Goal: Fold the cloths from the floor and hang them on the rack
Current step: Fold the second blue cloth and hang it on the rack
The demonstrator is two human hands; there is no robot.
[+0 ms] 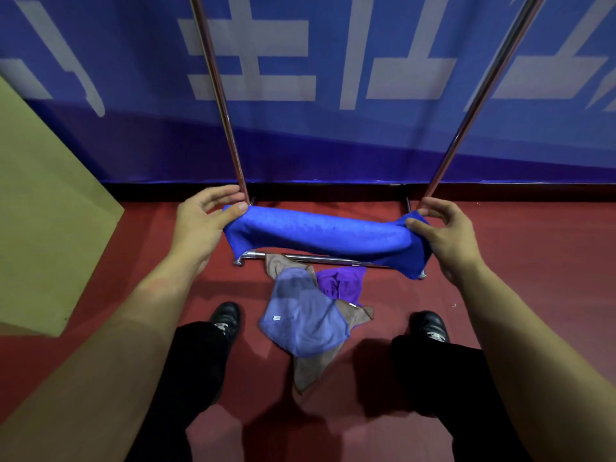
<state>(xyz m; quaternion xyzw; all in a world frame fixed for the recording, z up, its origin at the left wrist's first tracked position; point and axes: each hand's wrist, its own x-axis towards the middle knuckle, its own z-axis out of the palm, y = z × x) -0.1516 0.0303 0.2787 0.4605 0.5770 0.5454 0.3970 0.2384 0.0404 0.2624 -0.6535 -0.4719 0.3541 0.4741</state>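
Observation:
A bright blue cloth [320, 233] is stretched level between my hands above the floor. My left hand [203, 221] pinches its left end and my right hand [446, 235] pinches its right end. The metal rack [230, 128] stands just behind, its two shiny uprights rising on either side and its base bar on the floor below the cloth. On the floor between my feet lies a pile: a light blue cloth [306, 318] on top, a purple cloth [343, 283] behind it, and a brown cloth [310, 368] underneath.
The floor is red [533, 261]. A blue banner with white characters [333, 78] hangs behind the rack. A tan board [43, 211] leans at the left. My black shoes [226, 316] stand on either side of the pile.

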